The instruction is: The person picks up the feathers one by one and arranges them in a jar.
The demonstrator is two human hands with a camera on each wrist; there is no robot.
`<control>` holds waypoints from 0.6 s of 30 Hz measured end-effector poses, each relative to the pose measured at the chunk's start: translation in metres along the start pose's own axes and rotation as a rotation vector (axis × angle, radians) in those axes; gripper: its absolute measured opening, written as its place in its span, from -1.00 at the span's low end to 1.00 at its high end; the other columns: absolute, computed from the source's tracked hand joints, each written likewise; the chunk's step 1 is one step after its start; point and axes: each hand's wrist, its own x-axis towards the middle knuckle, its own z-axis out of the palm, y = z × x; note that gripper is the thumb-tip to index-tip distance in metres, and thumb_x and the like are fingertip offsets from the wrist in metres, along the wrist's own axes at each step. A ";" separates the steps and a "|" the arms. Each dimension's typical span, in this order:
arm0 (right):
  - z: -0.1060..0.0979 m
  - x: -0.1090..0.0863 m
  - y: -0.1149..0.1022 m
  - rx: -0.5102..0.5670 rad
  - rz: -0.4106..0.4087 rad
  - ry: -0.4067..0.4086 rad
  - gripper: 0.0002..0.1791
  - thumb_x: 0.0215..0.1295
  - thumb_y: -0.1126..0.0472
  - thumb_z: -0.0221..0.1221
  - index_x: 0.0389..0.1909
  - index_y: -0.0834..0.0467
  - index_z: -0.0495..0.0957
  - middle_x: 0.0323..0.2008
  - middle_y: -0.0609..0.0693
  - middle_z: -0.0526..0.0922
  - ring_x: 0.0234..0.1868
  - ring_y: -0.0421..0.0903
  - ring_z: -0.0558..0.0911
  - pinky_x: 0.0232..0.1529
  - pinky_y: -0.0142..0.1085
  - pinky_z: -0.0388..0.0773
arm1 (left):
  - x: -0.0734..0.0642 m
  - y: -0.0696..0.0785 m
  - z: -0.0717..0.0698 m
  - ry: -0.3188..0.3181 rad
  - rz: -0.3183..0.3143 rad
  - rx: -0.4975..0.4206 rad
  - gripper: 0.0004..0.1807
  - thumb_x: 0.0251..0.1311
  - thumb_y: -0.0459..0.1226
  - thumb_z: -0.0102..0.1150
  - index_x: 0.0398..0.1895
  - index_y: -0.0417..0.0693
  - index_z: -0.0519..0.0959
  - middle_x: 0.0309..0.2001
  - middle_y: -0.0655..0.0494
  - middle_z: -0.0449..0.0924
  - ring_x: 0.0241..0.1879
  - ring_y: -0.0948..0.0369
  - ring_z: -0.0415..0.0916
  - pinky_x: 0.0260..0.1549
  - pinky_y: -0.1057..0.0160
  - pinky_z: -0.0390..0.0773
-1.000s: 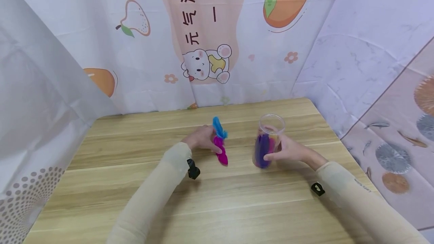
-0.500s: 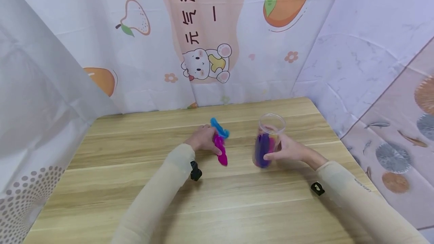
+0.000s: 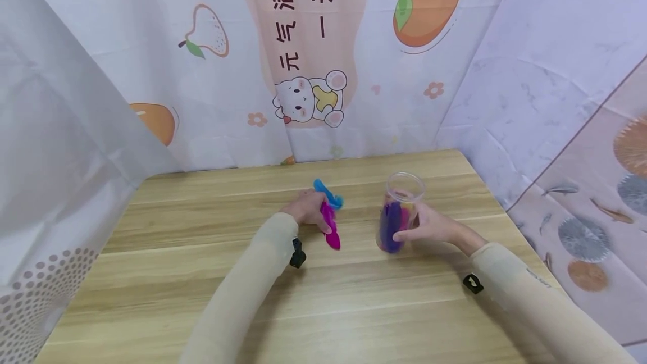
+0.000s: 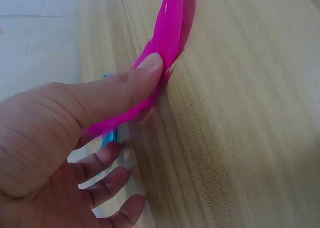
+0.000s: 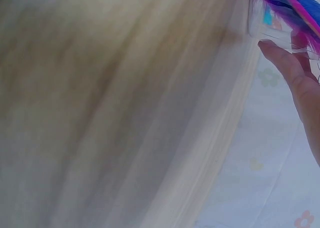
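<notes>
My left hand (image 3: 309, 208) pinches a magenta feather (image 3: 331, 235) near the middle of the table. In the left wrist view the thumb presses on that magenta feather (image 4: 167, 30), while the other visible fingers are loosely bent below. Just beyond the hand lies a blue feather (image 3: 329, 194); only a sliver of the blue feather (image 4: 111, 137) shows behind the fingers in the left wrist view. To the right stands a clear plastic cup (image 3: 389, 240), upright, holding purple, pink and yellow feathers (image 3: 391, 219). Around its side my right hand (image 3: 429, 224) grips the cup.
The wooden table (image 3: 202, 274) ends at a printed curtain (image 3: 202, 100) along its back edge. More curtain hangs at the left and right. A black wrist mount (image 3: 298, 254) sits on the left sleeve, another black piece (image 3: 473, 283) at the right.
The blue feather, more upright beside the left hand at first, has tipped down toward the table. My left hand has shifted slightly right with the magenta feather. The right hand and cup stay put.
</notes>
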 end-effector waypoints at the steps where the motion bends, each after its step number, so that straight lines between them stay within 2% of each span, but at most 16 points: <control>1: 0.000 0.001 0.001 0.009 -0.015 -0.002 0.12 0.13 0.28 0.46 0.56 0.17 -0.09 -0.19 0.04 0.75 -0.28 -0.03 0.71 -0.24 -0.22 0.65 | 0.000 0.000 0.000 -0.003 0.000 -0.005 -0.47 -0.16 -0.09 0.69 -0.18 -0.02 0.57 -0.17 0.09 0.47 0.09 0.03 0.32 0.04 0.12 0.45; 2: 0.000 0.001 0.001 0.015 -0.023 -0.005 0.11 0.14 0.29 0.46 0.55 0.16 -0.09 -0.21 0.06 0.76 -0.28 -0.04 0.72 -0.25 -0.22 0.66 | 0.000 0.000 0.000 -0.005 0.001 -0.013 -0.48 -0.16 -0.10 0.69 -0.19 -0.02 0.57 -0.18 0.09 0.47 0.06 0.04 0.33 0.01 0.13 0.46; 5: 0.001 0.002 0.002 0.052 -0.038 -0.015 0.08 0.14 0.34 0.45 0.54 0.15 -0.07 -0.07 0.10 0.73 -0.13 -0.02 0.72 -0.15 -0.19 0.67 | 0.000 0.000 0.000 -0.010 0.006 -0.027 -0.50 -0.15 -0.13 0.70 -0.22 -0.02 0.56 -0.20 0.10 0.48 -0.02 0.09 0.36 -0.06 0.17 0.46; 8: 0.001 0.002 0.002 0.059 -0.032 -0.015 0.09 0.13 0.34 0.45 0.54 0.17 -0.08 -0.09 0.11 0.73 -0.14 0.00 0.72 -0.15 -0.19 0.67 | -0.001 0.000 0.000 -0.013 0.026 -0.039 -0.53 -0.14 -0.15 0.69 -0.23 -0.02 0.58 -0.25 0.13 0.53 -0.12 0.14 0.42 -0.14 0.22 0.50; 10: 0.001 0.002 0.002 0.036 -0.019 -0.009 0.10 0.13 0.32 0.45 0.54 0.19 -0.08 -0.14 0.07 0.74 -0.20 -0.01 0.72 -0.21 -0.21 0.67 | -0.001 0.000 -0.001 -0.018 0.041 -0.058 -0.55 -0.12 -0.18 0.68 -0.23 -0.03 0.58 -0.29 0.14 0.57 -0.19 0.17 0.48 -0.20 0.25 0.52; 15: 0.000 0.000 0.001 -0.041 0.050 0.008 0.17 0.12 0.22 0.48 0.57 0.17 -0.14 -0.53 -0.02 0.68 -0.52 -0.05 0.63 -0.45 -0.24 0.60 | -0.003 0.001 -0.001 -0.038 0.034 -0.115 -0.53 -0.06 -0.21 0.65 -0.19 -0.07 0.52 -0.31 0.12 0.58 -0.26 0.18 0.49 -0.23 0.26 0.51; 18: -0.001 -0.001 0.000 -0.040 0.070 0.009 0.18 0.12 0.21 0.48 0.57 0.15 -0.15 -0.60 -0.01 0.63 -0.58 0.01 0.61 -0.47 -0.24 0.58 | -0.004 0.000 0.000 -0.051 0.022 -0.143 -0.52 -0.03 -0.22 0.63 -0.15 -0.07 0.49 -0.28 0.11 0.57 -0.25 0.17 0.49 -0.22 0.25 0.51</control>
